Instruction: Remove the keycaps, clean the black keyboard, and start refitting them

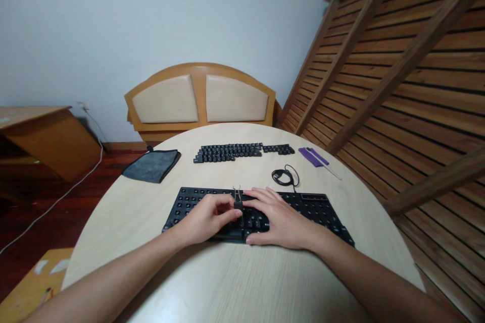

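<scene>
A black keyboard (318, 210) lies before me, with many keycaps off its left and right sections. A few caps still sit on its lower middle. My left hand (206, 217) pinches a small keycap puller (238, 205) upright over the middle of the keyboard. The puller has a black body and two thin wire prongs pointing up; whether its lower end grips a cap is hidden. My right hand (278, 217) rests across the keyboard with fingers spread, index fingertip close to the puller and thumb at the front edge.
Removed keycaps (231, 151) lie in rows behind the keyboard, with a smaller group (280, 149) beside them. A grey cloth (151, 165) is at left. A coiled cable (284, 176), purple cloth (311, 157) and thin white-tipped rod (329, 169) lie right on the round table (212, 282).
</scene>
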Demonstrator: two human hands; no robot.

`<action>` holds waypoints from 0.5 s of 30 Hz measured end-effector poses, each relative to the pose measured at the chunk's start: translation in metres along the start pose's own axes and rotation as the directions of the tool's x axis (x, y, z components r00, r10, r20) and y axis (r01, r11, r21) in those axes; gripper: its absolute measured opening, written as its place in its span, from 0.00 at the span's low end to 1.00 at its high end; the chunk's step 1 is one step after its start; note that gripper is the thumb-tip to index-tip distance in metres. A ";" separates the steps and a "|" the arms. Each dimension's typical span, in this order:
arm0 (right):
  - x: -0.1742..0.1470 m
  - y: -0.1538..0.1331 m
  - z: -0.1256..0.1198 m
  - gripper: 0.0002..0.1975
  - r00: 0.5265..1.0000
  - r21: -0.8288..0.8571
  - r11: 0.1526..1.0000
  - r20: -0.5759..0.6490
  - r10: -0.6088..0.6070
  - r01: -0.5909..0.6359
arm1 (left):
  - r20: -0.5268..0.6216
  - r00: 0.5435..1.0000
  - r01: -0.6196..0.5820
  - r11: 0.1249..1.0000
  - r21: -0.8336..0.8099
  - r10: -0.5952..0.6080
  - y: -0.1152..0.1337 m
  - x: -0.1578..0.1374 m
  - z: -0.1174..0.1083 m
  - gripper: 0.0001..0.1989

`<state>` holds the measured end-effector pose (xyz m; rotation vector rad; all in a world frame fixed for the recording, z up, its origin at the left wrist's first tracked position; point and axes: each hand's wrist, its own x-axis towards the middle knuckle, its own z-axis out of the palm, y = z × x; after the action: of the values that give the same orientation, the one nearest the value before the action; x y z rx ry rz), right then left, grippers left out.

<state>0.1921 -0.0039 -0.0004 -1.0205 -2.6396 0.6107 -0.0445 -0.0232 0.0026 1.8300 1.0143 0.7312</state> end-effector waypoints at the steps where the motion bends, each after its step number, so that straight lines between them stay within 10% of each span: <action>1: 0.000 0.001 0.000 0.41 1.000 0.003 1.000 -0.005 -0.002 0.002 | 0.010 1.000 -0.012 1.000 0.021 0.012 0.001 -0.001 0.000 0.12; 9: 0.000 -0.003 0.002 0.33 0.997 0.034 0.998 -0.064 -0.043 0.046 | 0.016 0.988 -0.149 0.923 0.354 0.154 0.011 -0.004 0.003 0.08; 15: 0.001 -0.015 0.008 0.11 0.989 0.070 0.997 -0.147 -0.012 0.022 | -0.035 0.999 0.020 0.999 0.043 -0.018 0.000 0.001 0.005 0.09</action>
<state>0.1797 -0.0158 0.0001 -0.9819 -2.4789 0.5982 -0.0403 -0.0248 0.0010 1.8482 1.0766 0.7366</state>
